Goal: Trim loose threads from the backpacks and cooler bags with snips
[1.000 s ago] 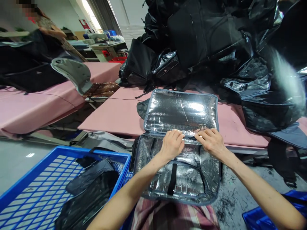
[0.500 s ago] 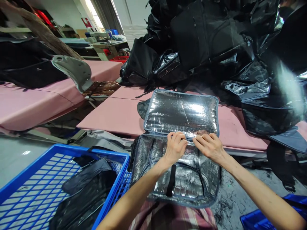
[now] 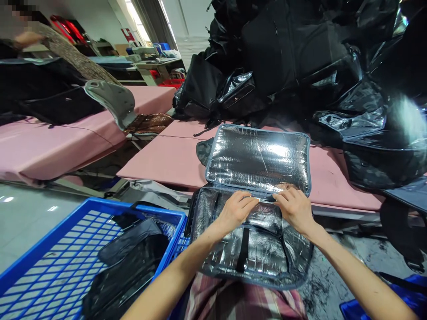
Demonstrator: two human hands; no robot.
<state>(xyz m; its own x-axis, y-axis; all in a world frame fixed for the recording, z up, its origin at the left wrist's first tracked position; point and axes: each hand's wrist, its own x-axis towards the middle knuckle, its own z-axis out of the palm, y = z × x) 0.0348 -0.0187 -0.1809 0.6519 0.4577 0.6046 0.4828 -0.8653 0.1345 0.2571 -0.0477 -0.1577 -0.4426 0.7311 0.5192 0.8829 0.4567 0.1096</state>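
Observation:
An insulated bag (image 3: 263, 255) with a silver foil lining lies open in front of me, its near part above my lap. Its foil-lined lid (image 3: 258, 155) is folded back over the pink table. Both hands are at the seam between lid and body. My left hand (image 3: 236, 208) pinches the bag's inner edge with closed fingers. A short gap to the right, my right hand (image 3: 295, 206) pinches the same edge. A dark strip shows between the fingertips. Down the middle of the lining runs a black strap (image 3: 243, 251).
A blue plastic crate (image 3: 43, 240) with dark bag pieces (image 3: 130, 266) stands at left. Black bags (image 3: 283, 58) are heaped at the table's back. The pink table (image 3: 163, 155) spans the middle. A grey chair (image 3: 113, 100) stands beyond, with a person's arm (image 3: 28, 40) at far left.
The view has shifted slightly, so the scene sits further right. My left hand has moved a little down along the edge, and the gap between my fingertips shows more dark strip.

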